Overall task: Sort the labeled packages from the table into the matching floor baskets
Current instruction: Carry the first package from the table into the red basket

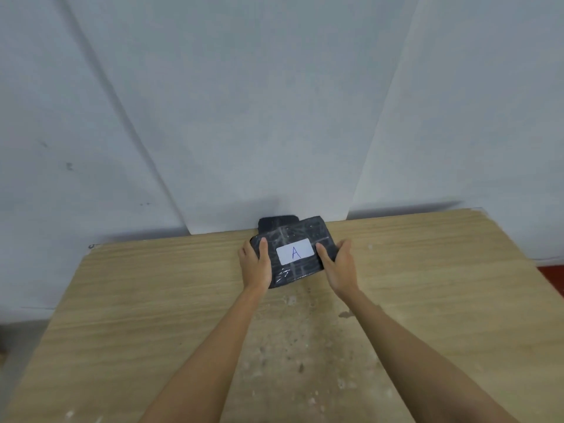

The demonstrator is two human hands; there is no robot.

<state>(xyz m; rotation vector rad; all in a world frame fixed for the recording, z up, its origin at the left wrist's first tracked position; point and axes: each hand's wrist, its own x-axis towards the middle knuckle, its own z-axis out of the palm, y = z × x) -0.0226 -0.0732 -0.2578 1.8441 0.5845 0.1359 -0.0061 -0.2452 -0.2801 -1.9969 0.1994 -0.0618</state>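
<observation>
A black plastic-wrapped package (300, 236) with a white label marked "A" lies at the far edge of the wooden table (152, 300), close to the wall. My left hand (256, 264) grips its left side, thumb on top. My right hand (338, 264) grips its right side, thumb beside the label. Behind it, a second black package (276, 221) leans against the wall, mostly hidden. No floor baskets are in view.
A pale wall with white paper sheets (274, 117) rises right behind the table. The tabletop's middle is scuffed and stained (302, 346). A strip of red floor (551, 277) shows past the table's right edge.
</observation>
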